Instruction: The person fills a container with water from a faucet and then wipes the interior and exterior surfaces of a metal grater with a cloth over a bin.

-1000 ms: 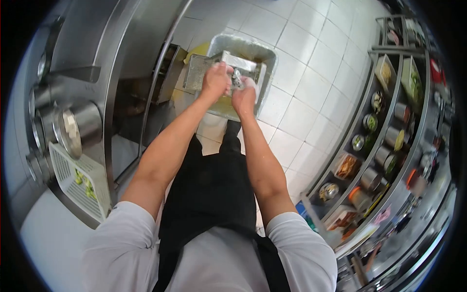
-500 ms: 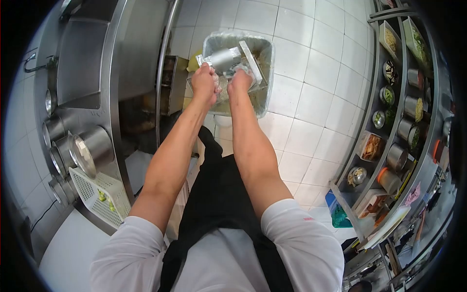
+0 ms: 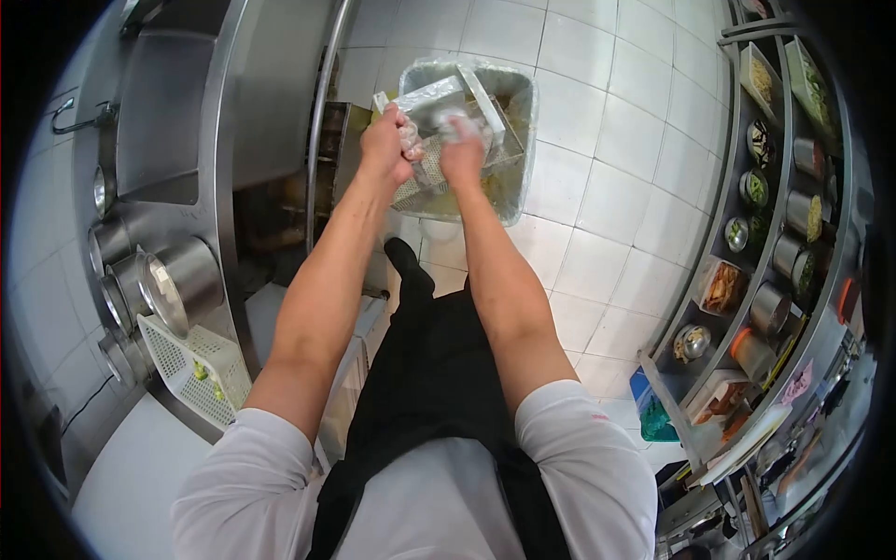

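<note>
Both bare hands are over a bin (image 3: 525, 121) lined with clear plastic on the tiled floor. My left hand (image 3: 385, 151) is closed round the left end of a metal piece (image 3: 431, 96) with a bright flat side. My right hand (image 3: 463, 161), blurred at the fingertips, is closed on a whitish wad (image 3: 455, 123) against the metal. Below and between the hands a perforated light surface (image 3: 429, 168) shows; whether it belongs to the metal piece I cannot tell. A long pale metal bar (image 3: 482, 98) leans in the bin beside my right hand.
Left: a steel sink (image 3: 163, 112), several steel pots (image 3: 191, 275) and a white perforated basket (image 3: 191, 364) with green bits. Right: a steel counter (image 3: 695, 308) with containers of food (image 3: 721, 285). Below it stands a blue and green bin (image 3: 653, 411). A steel rail (image 3: 320, 121) runs beside the bin.
The metal piece has tilted, its bright side now showing differently and more of the perforated surface visible. The right hand and whitish wad have shifted slightly. The view has moved a little left.
</note>
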`<state>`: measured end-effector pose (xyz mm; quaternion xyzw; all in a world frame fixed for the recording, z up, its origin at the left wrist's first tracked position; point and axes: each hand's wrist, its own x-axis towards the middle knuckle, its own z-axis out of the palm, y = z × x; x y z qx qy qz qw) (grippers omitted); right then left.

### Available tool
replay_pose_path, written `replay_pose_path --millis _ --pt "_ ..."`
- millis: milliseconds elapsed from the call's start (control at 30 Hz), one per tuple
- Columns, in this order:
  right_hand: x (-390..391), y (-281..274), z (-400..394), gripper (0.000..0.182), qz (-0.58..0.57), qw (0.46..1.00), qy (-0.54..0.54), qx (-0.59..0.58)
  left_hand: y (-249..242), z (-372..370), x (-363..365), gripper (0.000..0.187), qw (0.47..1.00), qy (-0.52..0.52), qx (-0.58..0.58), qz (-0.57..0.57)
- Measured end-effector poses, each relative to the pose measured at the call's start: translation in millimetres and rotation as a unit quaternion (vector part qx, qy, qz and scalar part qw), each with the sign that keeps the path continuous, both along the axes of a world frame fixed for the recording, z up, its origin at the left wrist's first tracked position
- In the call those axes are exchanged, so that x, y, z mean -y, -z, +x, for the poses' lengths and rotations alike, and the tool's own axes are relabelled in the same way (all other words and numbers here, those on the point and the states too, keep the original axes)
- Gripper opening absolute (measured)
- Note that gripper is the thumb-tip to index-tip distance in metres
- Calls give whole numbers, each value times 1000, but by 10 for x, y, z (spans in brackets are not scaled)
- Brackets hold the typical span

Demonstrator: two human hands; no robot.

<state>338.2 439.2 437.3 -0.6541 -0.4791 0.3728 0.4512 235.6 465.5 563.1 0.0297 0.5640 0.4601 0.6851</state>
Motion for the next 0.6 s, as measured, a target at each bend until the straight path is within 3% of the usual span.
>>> replay_pose_path --millis 33,167,267,300,400,500,600 --pt "36 30 -59 38 43 997 -64 30 20 -7 -26 35 1000 -2 14 1" --pt "24 72 20 42 7 988 -142 57 9 -72 -73 35 1000 1 10 -11" --pt "82 58 -80 46 8 992 -124 14 45 -90 -71 35 999 12 52 12" --pt "8 -133 -64 47 69 974 -214 -9 49 -101 -73 35 999 19 48 15" --pt "-69 -154 7 43 -15 970 -242 -26 66 -122 -23 35 999 27 39 -1" --pt "151 142 3 38 -83 990 -81 86 56 -59 -2 35 999 25 46 -8" --pt "152 61 -83 37 -197 958 139 -153 90 -34 102 35 998 34 49 6"
